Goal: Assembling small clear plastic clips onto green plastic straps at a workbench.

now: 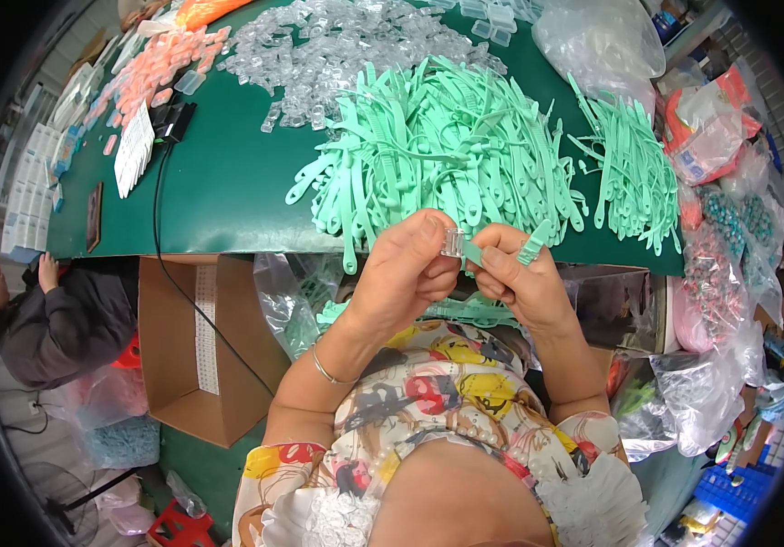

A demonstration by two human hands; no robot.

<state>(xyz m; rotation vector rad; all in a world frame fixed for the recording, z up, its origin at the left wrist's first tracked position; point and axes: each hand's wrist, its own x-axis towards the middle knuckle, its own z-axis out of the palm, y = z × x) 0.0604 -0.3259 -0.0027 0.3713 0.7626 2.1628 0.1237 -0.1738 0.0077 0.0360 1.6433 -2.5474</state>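
My left hand [410, 269] pinches a small clear plastic buckle [452, 242] between thumb and fingers. From the right, my right hand [521, 278] grips a mint-green plastic strap [471, 252], whose one end meets the buckle; whether it is threaded through I cannot tell. The strap's ridged other end [534, 244] sticks up past my right fingers. Both hands are held close together just off the table's near edge. Right behind them spreads a big heap of mint-green straps [447, 155], with a heap of loose clear buckles [328, 55] beyond it.
A smaller strap pile [634, 173] lies to the right on the green table [237, 196]. Pink plastic pieces [159, 68] and a black cable [159, 191] are on the left. An open cardboard box [169, 337] stands below. Another person [68, 310] is at far left; filled plastic bags [716, 283] crowd the right.
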